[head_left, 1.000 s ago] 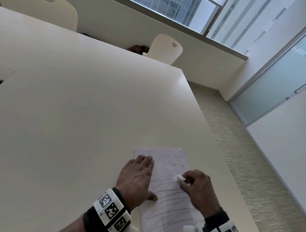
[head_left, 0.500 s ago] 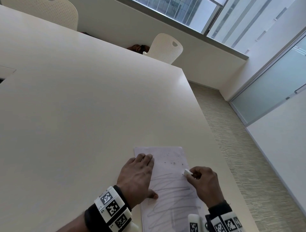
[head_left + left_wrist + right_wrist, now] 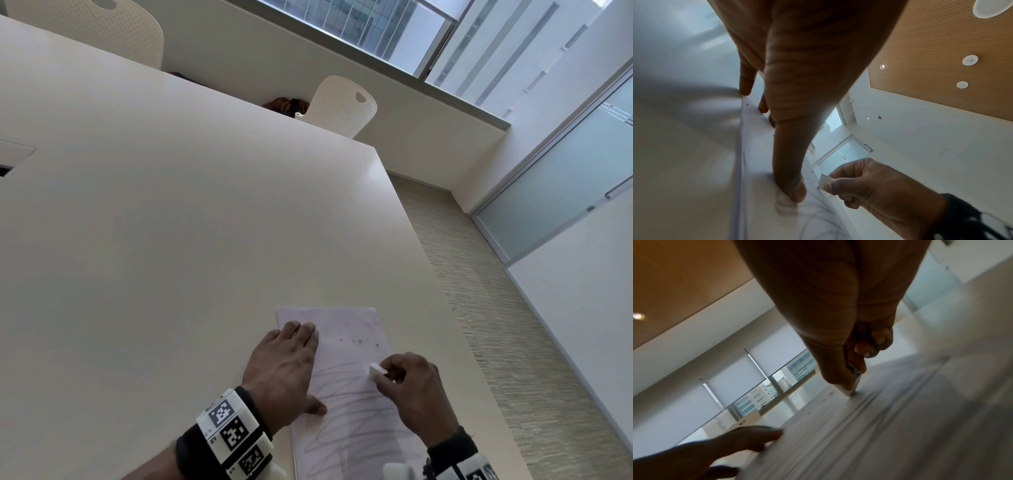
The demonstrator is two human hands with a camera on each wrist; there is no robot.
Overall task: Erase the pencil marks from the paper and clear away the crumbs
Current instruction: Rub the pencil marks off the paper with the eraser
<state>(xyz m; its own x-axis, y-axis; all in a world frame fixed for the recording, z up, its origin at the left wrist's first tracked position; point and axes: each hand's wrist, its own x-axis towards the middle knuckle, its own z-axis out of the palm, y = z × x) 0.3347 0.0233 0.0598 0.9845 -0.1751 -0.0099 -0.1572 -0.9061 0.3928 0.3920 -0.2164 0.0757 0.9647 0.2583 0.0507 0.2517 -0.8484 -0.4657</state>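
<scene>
Smooth matte cream worktop (image 3: pixel 171 222). Thin white paper (image 3: pixel 346 346) at near right edge; grey looping pencil marks (image 3: pixel 349 407) on near part, dark crumbs (image 3: pixel 359 341) on far part. Left hand (image 3: pixel 284 370) flat, pressing paper. Right hand (image 3: pixel 414 394) pinches small white ribbed eraser (image 3: pixel 376 370); narrow grip, tip on paper.

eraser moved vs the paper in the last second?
Yes. The eraser went toward the paper's right edge, then back left; net shift is slight.

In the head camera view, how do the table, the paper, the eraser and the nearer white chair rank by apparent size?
1. table
2. paper, though hands cover part of it
3. white chair, farther off, so probably bigger in reality
4. eraser, smallest
</scene>
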